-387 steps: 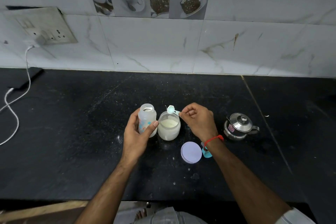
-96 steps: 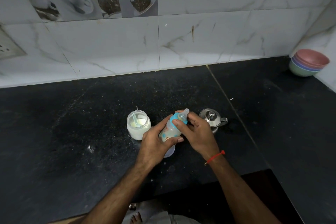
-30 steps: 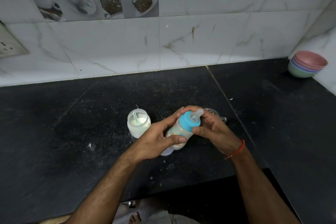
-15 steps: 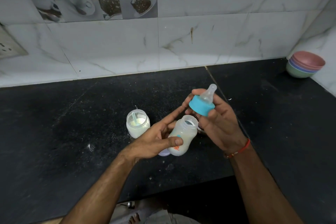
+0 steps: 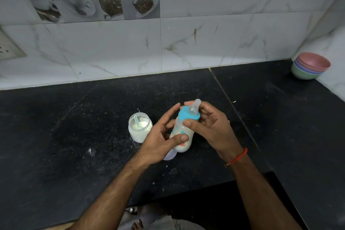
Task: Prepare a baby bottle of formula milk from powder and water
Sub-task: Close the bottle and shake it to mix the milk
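Note:
A small baby bottle [image 5: 182,134] holding white milk is tilted above the black counter [image 5: 74,136]. My left hand [image 5: 160,140] grips its body from the left. My right hand [image 5: 209,127] wraps the blue teat cap [image 5: 187,115], which sits on the bottle's neck, clear teat pointing up. The glass jar of formula powder [image 5: 139,129] stands open just left of my hands, with a pale blue scoop lying inside it. The jar's lilac lid [image 5: 169,156] lies on the counter beneath my left hand, mostly hidden.
A stack of coloured bowls [image 5: 309,67] stands in the far right corner against the tiled wall. A socket plate [image 5: 9,48] is on the wall at the left. Spilled powder specks dot the counter near the jar. The counter's front edge runs below my forearms.
Half a second ago my right hand held the blue teat cap lifted off the open bottle; now the cap is back on the neck. The bottle has tipped more upright.

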Available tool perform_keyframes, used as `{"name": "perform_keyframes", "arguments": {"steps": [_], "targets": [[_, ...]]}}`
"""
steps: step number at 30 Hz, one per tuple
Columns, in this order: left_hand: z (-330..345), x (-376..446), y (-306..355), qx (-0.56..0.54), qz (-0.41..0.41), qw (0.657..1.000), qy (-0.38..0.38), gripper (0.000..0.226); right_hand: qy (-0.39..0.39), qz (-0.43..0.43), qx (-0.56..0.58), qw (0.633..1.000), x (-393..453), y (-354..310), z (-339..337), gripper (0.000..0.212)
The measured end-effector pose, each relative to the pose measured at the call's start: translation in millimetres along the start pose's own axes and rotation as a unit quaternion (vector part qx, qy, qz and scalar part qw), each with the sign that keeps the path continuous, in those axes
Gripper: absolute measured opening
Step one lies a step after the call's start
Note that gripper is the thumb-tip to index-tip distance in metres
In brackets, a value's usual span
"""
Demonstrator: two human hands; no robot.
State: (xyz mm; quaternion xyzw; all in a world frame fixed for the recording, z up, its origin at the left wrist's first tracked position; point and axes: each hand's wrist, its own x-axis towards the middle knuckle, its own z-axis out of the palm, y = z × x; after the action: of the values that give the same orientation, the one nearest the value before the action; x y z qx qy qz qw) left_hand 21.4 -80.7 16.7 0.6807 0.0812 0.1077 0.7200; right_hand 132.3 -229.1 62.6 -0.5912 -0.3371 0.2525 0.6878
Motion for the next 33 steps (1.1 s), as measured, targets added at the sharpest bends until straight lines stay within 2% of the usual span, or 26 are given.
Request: {"name": "perform_keyframes", "arguments": {"steps": [7, 11, 14, 17, 21, 27, 33], "targets": [[2.1, -2.1, 6.1, -0.045, -0.003, 0.998, 0.041, 0.112, -0.022, -0.009, 0.048, 0.999, -6.0, 5.7, 0.7, 0.053], [0.3, -1.1, 2.7, -0.011, 0.006, 0.999, 0.043, 0.085, -0.003, -0.014, 0.037, 0.999, -1.9, 3.4, 3.3, 0.066], [0.0, -0.3, 2.5, -0.009, 0.012, 0.999, 0.047, 0.085, -0.022, -0.002, 0.064, 0.998, 0.0, 1.7, 2.6, 0.079], [1.3, 0.2, 4.8, -0.025, 0.006, 0.999, 0.048, 0.096, -0.029, 0.003, 0.114, 0.993, -0.2, 1.3, -0.2, 0.075], [0.6, 1.9, 1.3, -0.023, 0.002, 0.999, 0.046, 0.082, 0.008, 0.006, 0.146, 0.989, -0.4, 4.4, -1.2, 0.066], [0.9, 3.4, 3.2, -0.026, 0.009, 0.999, 0.041, 0.082, -0.022, 0.007, 0.092, 0.995, 2.5, 0.9, -3.5, 0.061], [4.1, 3.8, 4.5, -0.019, 0.01, 0.999, 0.043, 0.082, 0.023, -0.006, 0.037, 0.999, 4.5, 1.9, 0.0, 0.062]]}}
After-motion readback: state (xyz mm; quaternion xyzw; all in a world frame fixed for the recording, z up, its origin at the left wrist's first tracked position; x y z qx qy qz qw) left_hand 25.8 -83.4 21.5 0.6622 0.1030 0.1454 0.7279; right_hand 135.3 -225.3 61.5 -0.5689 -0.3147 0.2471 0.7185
